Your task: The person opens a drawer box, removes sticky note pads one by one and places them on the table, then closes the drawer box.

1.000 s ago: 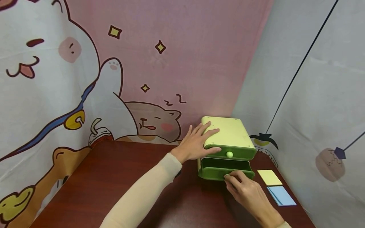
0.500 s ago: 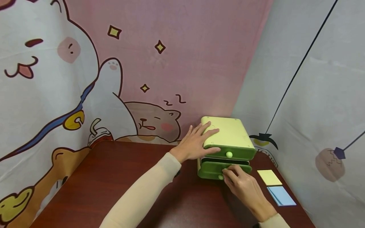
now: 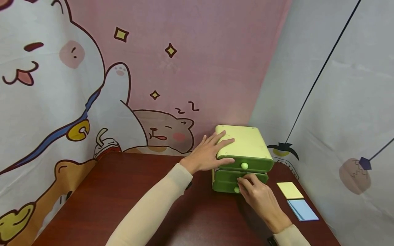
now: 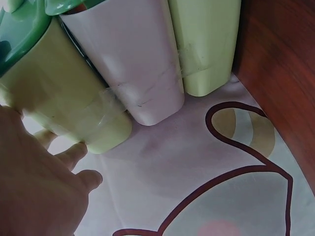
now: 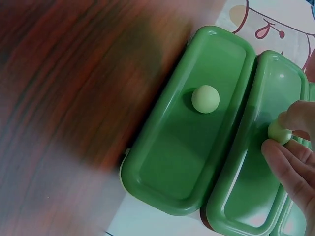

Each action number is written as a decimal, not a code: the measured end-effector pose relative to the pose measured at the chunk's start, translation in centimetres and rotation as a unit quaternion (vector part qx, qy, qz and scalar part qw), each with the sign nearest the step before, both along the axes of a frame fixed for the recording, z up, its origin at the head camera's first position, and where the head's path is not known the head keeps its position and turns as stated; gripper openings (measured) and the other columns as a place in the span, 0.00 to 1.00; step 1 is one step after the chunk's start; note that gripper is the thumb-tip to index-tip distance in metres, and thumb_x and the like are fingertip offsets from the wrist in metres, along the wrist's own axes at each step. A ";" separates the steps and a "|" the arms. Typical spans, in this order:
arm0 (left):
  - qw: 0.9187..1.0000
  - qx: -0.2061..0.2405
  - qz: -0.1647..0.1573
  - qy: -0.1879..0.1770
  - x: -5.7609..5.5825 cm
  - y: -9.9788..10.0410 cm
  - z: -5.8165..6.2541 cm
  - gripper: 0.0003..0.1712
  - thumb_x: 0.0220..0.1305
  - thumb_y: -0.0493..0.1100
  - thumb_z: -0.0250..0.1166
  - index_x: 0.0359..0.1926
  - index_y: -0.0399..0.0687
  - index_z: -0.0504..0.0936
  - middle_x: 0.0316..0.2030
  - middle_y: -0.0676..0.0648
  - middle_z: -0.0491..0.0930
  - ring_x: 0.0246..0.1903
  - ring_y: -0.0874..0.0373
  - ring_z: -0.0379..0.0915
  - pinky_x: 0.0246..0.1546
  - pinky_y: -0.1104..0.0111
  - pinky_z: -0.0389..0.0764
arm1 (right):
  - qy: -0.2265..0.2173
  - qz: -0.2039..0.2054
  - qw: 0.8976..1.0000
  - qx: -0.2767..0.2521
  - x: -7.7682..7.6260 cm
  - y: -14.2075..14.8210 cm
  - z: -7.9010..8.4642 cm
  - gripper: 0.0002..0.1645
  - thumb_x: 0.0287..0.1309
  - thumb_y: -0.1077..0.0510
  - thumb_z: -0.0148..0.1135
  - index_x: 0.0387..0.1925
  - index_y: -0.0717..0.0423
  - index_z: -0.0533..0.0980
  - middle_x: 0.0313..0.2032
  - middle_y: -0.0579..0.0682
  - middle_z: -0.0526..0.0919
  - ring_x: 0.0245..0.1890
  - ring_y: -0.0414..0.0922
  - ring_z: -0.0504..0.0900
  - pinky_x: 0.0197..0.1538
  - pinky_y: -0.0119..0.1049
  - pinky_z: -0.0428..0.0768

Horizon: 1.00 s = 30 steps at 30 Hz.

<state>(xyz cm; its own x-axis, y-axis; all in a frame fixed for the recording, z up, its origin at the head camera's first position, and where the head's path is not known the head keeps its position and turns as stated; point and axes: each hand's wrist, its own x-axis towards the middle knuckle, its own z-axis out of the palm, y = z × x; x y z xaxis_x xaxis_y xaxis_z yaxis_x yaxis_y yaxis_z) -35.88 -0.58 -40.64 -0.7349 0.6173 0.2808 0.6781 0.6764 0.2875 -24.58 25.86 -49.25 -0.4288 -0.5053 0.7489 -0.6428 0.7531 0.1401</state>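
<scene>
A small three-tier drawer unit (image 3: pixel 246 140) with a pale yellow top and green drawer fronts stands at the back right of the table. My left hand (image 3: pixel 204 155) rests on the left of its top, fingers spread. With thumb and fingertips, my right hand (image 3: pixel 261 198) pinches the round knob (image 5: pixel 279 132) of the middle drawer (image 5: pixel 246 182), which sits close to flush. The bottom drawer (image 5: pixel 167 162) is in, its pale knob (image 5: pixel 205 99) untouched. Above, the top drawer's knob (image 3: pixel 244 166) shows. Clear tape crosses the yellow and pink side shells (image 4: pixel 142 69) in the left wrist view.
To the right of the unit lie a yellow pad of notes (image 3: pixel 290 190) and a blue one (image 3: pixel 303 209), near the edge of the dark red-brown table (image 3: pixel 138 191). A cartoon-printed cloth (image 3: pixel 200 61) hangs behind and along the sides.
The middle drawer, pulled out a second ago, has slid back into the unit with my right hand on its knob. My left hand has stayed on top.
</scene>
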 end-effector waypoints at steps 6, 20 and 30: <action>1.000 0.002 -0.007 -0.007 -0.1 -0.1 0.1 0.50 0.82 0.83 0.56 0.95 0.86 0.51 0.98 0.55 0.39 0.97 0.40 0.41 0.96 0.34 0.43 | -0.008 -0.014 1.000 0.003 -0.5 0.0 -0.4 0.23 0.50 0.69 0.93 0.48 0.60 0.92 0.45 0.58 0.86 0.31 0.45 0.89 0.27 0.36 0.86; 1.000 0.009 -0.005 -0.009 -0.3 0.1 -0.1 0.49 0.82 0.84 0.55 0.94 0.87 0.52 0.98 0.56 0.40 0.97 0.40 0.42 0.96 0.33 0.43 | -0.002 -0.009 1.000 -0.009 -1.2 -0.1 -0.6 0.18 0.58 0.67 0.90 0.48 0.59 0.91 0.45 0.57 0.85 0.32 0.45 0.88 0.29 0.36 0.88; 1.000 0.013 -0.001 -0.007 -0.3 0.1 -0.2 0.49 0.81 0.84 0.55 0.94 0.88 0.53 0.98 0.57 0.40 0.97 0.42 0.43 0.96 0.34 0.42 | 0.006 -0.004 1.000 -0.020 -1.2 0.2 -1.0 0.34 0.94 0.43 0.43 0.48 0.58 0.90 0.44 0.57 0.82 0.26 0.41 0.83 0.25 0.31 0.83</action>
